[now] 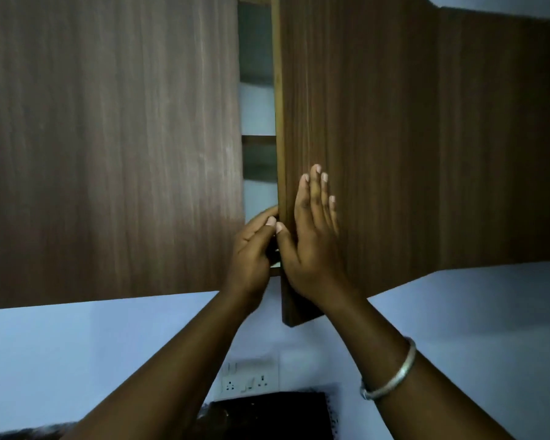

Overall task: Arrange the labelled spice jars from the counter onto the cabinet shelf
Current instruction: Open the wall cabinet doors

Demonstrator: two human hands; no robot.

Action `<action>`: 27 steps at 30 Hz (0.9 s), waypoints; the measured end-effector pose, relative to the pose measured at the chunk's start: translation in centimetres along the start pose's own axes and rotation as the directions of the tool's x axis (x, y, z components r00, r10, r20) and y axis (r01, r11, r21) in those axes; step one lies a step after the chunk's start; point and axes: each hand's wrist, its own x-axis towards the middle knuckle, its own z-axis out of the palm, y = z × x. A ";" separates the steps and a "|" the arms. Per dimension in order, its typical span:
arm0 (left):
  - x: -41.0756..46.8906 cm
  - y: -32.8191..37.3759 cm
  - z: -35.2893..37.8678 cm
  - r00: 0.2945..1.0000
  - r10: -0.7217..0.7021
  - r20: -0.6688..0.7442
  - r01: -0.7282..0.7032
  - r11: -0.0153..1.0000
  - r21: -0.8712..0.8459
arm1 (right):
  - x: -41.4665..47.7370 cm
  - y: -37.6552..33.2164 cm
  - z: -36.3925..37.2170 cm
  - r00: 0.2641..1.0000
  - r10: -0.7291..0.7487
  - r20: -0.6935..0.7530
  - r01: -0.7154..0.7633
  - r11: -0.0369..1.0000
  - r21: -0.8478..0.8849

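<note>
— Where's the cabinet shelf (258, 140)?
— In the narrow gap between the left door (108, 138) and the right door (394, 138), which stands ajar.
— Hands?
— The left hand (254, 249) curls its fingers round the right door's edge. The right hand (315, 236) lies flat on its front, fingers straight and together.

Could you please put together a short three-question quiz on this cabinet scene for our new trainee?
1. True or false: the right hand lies flat, fingers straight, on the front of the right-hand brown wood-grain cabinet door.
2. What does the left hand grip? A) a spice jar B) that door's free edge C) a shelf bracket
3. Fill in: a silver metal bangle sits on the ___ wrist.
Key: 1 true; 2 B; 3 right.
</note>
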 end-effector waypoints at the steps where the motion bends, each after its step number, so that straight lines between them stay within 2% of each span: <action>1: -0.6 0.7 1.1 0.999 0.025 0.030 -0.024 0.999 -0.041 | -0.5 -0.3 -1.6 1.000 0.019 -0.019 -0.018 0.998 0.057; 4: -2.4 2.1 4.9 0.982 0.154 0.107 -0.142 0.983 -0.113 | -1.9 -1.2 -6.6 0.993 0.097 -0.068 -0.081 0.975 0.209; 6: -3.6 2.3 7.8 0.955 0.258 0.149 -0.235 0.960 -0.151 | -2.9 -1.2 -10.6 0.989 0.144 -0.041 -0.129 0.958 0.257; 10: -4.3 1.6 13.9 0.856 0.459 0.236 -0.462 0.886 -0.045 | -4.1 -1.5 -17.9 0.967 0.252 0.021 -0.248 0.930 0.272; 12: -4.3 1.5 17.0 0.818 0.515 0.257 -0.522 0.852 -0.042 | -4.7 -1.4 -20.1 0.952 0.299 -0.067 -0.276 0.932 0.235; 15: -4.2 1.7 21.9 0.765 0.555 0.326 -0.583 0.813 -0.015 | -5.4 -0.5 -22.9 0.896 0.346 -0.279 -0.305 0.935 0.180; 19: -4.8 2.3 28.4 0.675 0.663 0.325 -0.686 0.725 -0.054 | -5.3 2.3 -27.1 0.820 0.298 -0.488 -0.391 0.915 -0.098; 22: -5.2 2.4 32.1 0.684 0.645 0.340 -0.682 0.732 -0.017 | -5.5 6.0 -30.7 0.783 0.284 -0.554 -0.451 0.872 -0.189; 27: -4.5 3.0 37.2 0.674 0.570 0.470 -0.702 0.691 0.169 | -5.7 11.9 -36.3 0.753 0.380 -0.537 -0.502 0.860 -0.095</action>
